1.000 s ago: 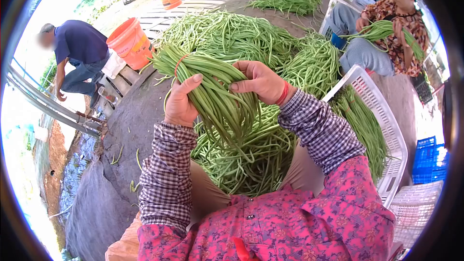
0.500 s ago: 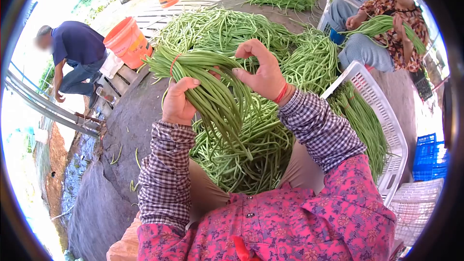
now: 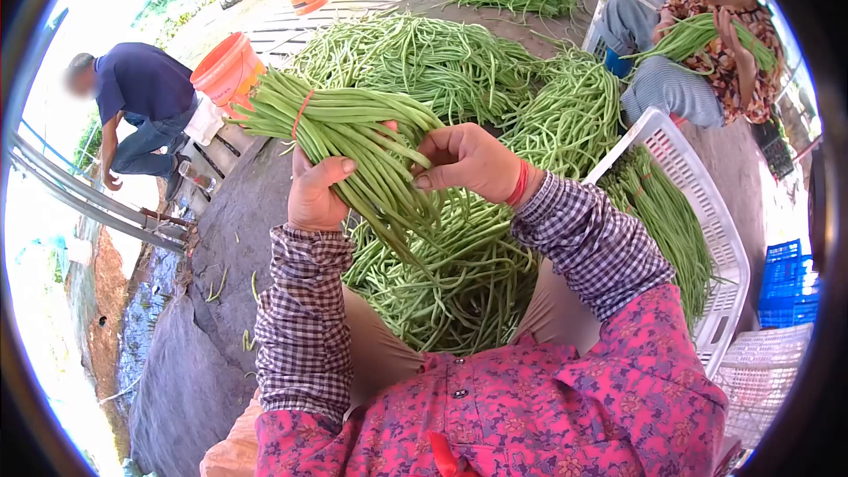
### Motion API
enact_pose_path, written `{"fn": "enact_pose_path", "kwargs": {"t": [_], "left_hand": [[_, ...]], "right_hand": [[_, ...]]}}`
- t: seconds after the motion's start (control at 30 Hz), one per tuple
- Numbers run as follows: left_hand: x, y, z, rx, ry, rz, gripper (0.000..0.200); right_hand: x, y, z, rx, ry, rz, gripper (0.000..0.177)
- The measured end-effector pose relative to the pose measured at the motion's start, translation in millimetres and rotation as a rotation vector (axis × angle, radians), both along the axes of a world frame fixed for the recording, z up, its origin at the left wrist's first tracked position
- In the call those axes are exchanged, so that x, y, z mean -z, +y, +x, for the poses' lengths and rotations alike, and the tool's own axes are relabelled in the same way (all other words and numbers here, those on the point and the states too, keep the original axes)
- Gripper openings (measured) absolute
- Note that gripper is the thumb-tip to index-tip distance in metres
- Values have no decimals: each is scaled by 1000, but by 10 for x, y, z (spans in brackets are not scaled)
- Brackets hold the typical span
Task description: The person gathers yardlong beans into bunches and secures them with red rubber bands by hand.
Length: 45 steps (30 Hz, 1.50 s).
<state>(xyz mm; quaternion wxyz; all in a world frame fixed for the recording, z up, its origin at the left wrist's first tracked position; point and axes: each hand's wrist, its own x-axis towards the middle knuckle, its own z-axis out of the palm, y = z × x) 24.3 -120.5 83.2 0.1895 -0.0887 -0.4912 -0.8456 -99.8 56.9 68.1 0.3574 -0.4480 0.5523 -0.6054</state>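
Observation:
A bundle of long green beans [image 3: 367, 137] is wrapped near its left end by a red band [image 3: 302, 115]. My left hand [image 3: 318, 196] grips it from below, thumb across the front and some fingers hidden behind the beans. At the bundle's bent right side, my right hand [image 3: 473, 162] curls its fingers and thumb around some of the beans. A red string circles my right wrist. Below the bundle, between my knees, lies a heap of loose long beans [image 3: 459, 300].
More beans [image 3: 415, 62] are piled ahead. To the right, a white crate [image 3: 707, 212] holds bundled beans. Orange buckets [image 3: 225, 71] stand at left, near a bent-over person [image 3: 146, 88]. Another person [image 3: 724, 53] sits at upper right holding beans. Blue crates [image 3: 786, 287] sit far right.
My right hand has come down and left, its open fingers closing at the beans' right side. The bundle in my left hand has shifted slightly left, its banded end raised.

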Motion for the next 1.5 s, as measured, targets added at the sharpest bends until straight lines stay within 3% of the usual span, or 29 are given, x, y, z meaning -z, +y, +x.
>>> {"fn": "enact_pose_path", "kwargs": {"t": [0.13, 0.23, 0.33, 0.43, 0.47, 0.57, 0.77, 0.87, 1.07, 1.13, 1.2, 1.37, 1.5], "left_hand": [[-11, -17, 8, -39, 8, -24, 61], [-21, -19, 23, -59, -8, -50, 59], [-26, -2, 7, -61, 1, -154, 55], [-20, 61, -26, -96, 1, -51, 53], [-10, 59, -44, -107, 2, -20, 52], [43, 27, -101, -137, -5, 103, 50], [165, -64, -151, -66, -84, 346, 46], [174, -61, -176, -60, -70, 333, 46], [137, -422, -98, -285, 6, 296, 51], [144, -729, 11, -297, 120, 369, 54], [152, -941, 100, -311, 197, 399, 55], [183, -1102, 167, -389, 211, 400, 56], [207, -1165, 188, -360, 220, 436, 56]], "right_hand": [[-24, 21, -40, -101, -247, -63, 24], [-129, 29, 23, -48, -458, -31, 22], [-61, -31, -44, -39, -118, 33, 21], [-36, -95, -41, 32, -64, -28, 19], [-144, -73, -19, 105, 20, 93, 19], [41, -223, -29, 232, 351, -120, 19], [24, -113, -83, 115, 178, 137, 24], [-69, -37, -102, 59, 60, 202, 22], [-168, 343, -420, 19, 100, 453, 20], [-226, 565, -622, 106, -70, 359, 20], [-215, 676, -802, 175, -200, 14, 24], [-610, 736, -723, 510, 97, -473, 26], [-664, 900, -761, 591, 340, -509, 29]]}}
